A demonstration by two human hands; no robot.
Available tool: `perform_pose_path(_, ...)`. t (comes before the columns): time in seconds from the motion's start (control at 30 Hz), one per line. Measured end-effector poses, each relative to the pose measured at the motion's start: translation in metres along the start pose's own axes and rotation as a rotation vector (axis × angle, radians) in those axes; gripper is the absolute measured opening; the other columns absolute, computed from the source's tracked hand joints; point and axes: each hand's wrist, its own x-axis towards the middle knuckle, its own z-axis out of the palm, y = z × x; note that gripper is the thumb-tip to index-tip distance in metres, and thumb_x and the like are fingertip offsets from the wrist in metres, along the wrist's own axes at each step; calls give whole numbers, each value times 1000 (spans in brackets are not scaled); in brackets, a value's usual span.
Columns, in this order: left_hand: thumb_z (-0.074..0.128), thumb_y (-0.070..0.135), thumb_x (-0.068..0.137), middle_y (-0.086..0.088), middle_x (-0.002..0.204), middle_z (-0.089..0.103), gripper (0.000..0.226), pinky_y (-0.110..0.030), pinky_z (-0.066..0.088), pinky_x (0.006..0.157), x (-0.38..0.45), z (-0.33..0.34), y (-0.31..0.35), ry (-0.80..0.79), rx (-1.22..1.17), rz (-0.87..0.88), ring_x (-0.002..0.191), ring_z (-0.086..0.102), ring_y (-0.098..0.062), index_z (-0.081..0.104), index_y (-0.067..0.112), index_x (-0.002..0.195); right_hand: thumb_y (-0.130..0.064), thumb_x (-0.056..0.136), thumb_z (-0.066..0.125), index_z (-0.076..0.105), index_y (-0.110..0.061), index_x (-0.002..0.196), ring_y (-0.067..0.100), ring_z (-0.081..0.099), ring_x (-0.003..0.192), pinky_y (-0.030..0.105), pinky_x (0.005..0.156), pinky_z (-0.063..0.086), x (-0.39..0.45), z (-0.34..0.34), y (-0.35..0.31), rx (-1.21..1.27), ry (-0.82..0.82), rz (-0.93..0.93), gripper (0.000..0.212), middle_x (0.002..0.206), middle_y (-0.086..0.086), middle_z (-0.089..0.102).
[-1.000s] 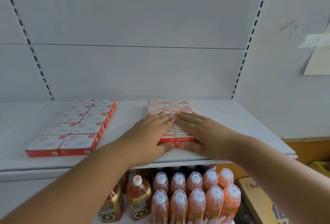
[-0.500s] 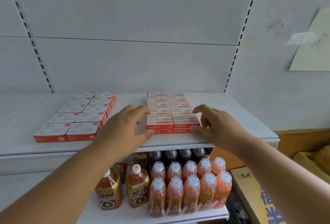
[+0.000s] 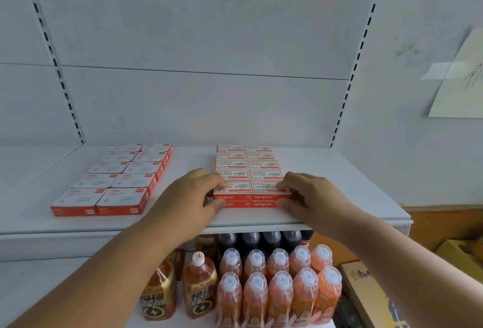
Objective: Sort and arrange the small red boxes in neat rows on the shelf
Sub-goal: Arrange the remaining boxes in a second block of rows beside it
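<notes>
While hands (image 3: 252, 198) grip it, the box block (image 3: 249, 170) runs front-to-back.

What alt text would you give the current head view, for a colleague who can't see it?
Both hands, left hand and right hand, grip the front corners of a two-column block of small red cardboard boxes on a white metal shelf. A second block of red-and-white flat boxes lies to the left; orange plastic drink bottles stand on the shelf below.

The small boxes (image 3: 252, 176) were red with white tops, the shelf (image 3: 339, 183) pale grey-white; below stood orange bottles (image 3: 279, 293) with white caps.
</notes>
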Motion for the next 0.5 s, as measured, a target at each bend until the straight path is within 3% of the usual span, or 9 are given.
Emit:
perform_pose_path(0.13,63,33,93,16,113,55,31,-5,35,66,0,-1,1,-28,-2,-9,86,52,-3,57,34,124,-32,91,65,60,-21,113,-4,48,65,7,59,35,1,-2,0,25,-27,46,25,82,-19,49)
perform_pose_path(0.37,61,32,95,14,134,56,31,-5,38,70,2,-1,2,-83,-2,-18,93,54,-3,49,35,124,-32,89,67,58,-26,109,2,53,64,11,57,39,3,-5,-3,97,-83,149,23,78,-16,58)
perform_pose_path(0.43,62,33,94,15,133,58,36,-6,40,73,2,-3,3,-103,-10,-24,96,58,-4,44,36,126,-35,90,65,52,-27,114,4,53,64,13,58,39,3,-7,-3,89,-122,160,29,77,-12,59)
perform_pose_path(0.5,59,39,95,15,115,64,37,-10,45,71,2,-7,5,-120,-45,-79,92,63,-4,37,35,125,-42,91,60,46,-29,115,3,54,64,17,59,40,3,-11,-4,84,-121,202,31,76,-9,60)
